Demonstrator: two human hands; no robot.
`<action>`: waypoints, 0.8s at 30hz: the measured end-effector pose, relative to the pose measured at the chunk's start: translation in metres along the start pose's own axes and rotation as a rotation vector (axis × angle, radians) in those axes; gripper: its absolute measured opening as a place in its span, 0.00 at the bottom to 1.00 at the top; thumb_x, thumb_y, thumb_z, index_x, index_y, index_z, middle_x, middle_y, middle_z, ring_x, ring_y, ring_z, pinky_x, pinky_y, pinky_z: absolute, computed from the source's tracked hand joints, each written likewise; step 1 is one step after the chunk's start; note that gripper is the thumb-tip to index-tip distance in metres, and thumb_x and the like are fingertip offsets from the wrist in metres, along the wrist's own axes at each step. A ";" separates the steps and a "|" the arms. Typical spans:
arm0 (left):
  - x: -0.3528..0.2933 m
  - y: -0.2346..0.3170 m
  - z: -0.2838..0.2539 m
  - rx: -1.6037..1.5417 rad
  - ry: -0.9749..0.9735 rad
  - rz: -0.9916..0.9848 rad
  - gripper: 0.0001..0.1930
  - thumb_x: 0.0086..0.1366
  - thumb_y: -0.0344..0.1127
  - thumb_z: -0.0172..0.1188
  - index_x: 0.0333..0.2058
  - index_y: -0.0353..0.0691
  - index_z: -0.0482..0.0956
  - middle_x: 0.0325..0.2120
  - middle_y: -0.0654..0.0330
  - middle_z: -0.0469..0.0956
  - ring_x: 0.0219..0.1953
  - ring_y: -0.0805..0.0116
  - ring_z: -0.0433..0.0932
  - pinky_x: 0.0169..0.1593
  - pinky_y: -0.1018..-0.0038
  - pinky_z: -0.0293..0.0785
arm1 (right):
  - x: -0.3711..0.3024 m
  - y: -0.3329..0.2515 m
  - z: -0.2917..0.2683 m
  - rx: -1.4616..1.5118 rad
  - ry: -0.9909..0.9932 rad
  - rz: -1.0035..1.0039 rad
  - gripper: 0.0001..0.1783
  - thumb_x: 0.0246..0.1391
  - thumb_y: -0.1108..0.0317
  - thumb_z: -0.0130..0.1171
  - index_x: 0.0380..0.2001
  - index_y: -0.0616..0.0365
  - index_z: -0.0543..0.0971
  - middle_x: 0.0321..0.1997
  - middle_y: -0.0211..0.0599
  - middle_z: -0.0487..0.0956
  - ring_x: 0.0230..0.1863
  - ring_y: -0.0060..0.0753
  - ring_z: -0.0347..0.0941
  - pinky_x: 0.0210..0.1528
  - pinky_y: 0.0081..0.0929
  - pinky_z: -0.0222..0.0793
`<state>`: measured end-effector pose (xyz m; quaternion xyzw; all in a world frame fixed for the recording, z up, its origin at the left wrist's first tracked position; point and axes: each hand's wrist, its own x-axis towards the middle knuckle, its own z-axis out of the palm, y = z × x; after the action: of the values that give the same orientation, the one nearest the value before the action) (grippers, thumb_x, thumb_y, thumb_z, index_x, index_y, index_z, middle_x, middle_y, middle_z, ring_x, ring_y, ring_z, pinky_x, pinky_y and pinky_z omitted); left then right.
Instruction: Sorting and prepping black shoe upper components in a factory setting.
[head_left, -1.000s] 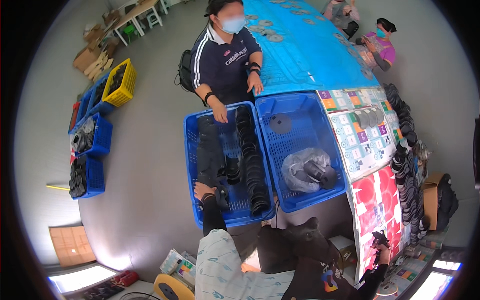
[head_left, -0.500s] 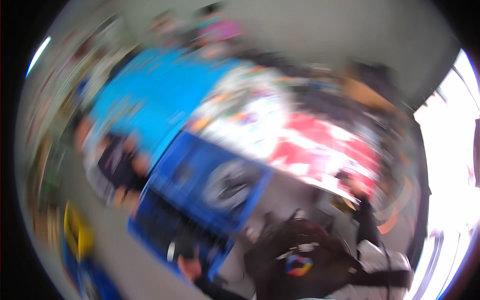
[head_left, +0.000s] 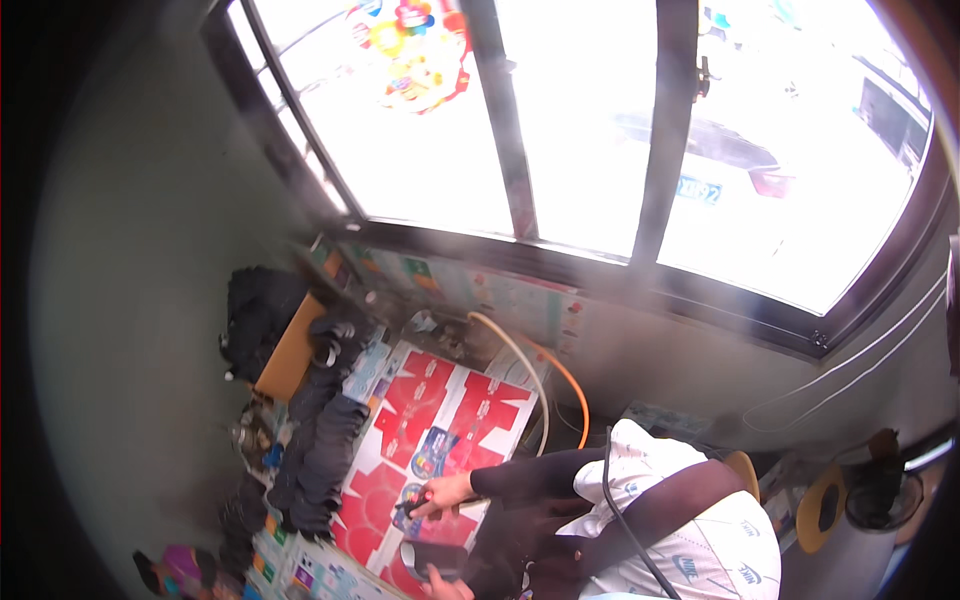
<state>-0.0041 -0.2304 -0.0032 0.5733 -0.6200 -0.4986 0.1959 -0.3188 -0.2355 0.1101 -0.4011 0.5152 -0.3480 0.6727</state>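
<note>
My right hand [head_left: 446, 494], at the end of a black sleeve, is over a table covering [head_left: 408, 428] printed in red and white. Its fingers are closed on a small dark tool [head_left: 413, 505] whose kind I cannot make out. Lower down, at the picture's bottom edge, my left hand [head_left: 447, 588] is partly cut off. It grips a dark grey curved piece [head_left: 440, 558], held just beside the table's near edge. Dark, shoe-like pieces [head_left: 318, 440] stand stacked in rows on the table's far side.
An orange hose and a pale hose [head_left: 543, 400] loop past the table's right end. A cardboard box [head_left: 287, 350] with black material stands against the wall. Large windows [head_left: 590, 130] fill the top. Part of another person [head_left: 180, 570] shows at lower left.
My view has swung right, from the blue table and blue crates to the windows and red-printed covering. My left hand has moved from the crate to the table's edge. The earlier frame is blurred.
</note>
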 end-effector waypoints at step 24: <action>0.136 0.198 0.156 -0.116 -0.305 0.182 0.27 0.69 0.37 0.59 0.61 0.31 0.65 0.47 0.41 0.78 0.45 0.47 0.82 0.48 0.57 0.79 | -0.047 0.016 -0.105 0.025 0.383 -0.206 0.10 0.49 0.66 0.54 0.27 0.59 0.82 0.21 0.38 0.79 0.19 0.35 0.76 0.18 0.37 0.73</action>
<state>-0.2690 -0.3231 0.0525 0.4205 -0.6620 -0.5949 0.1765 -0.4311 -0.2059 0.1002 -0.3700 0.5854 -0.4912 0.5284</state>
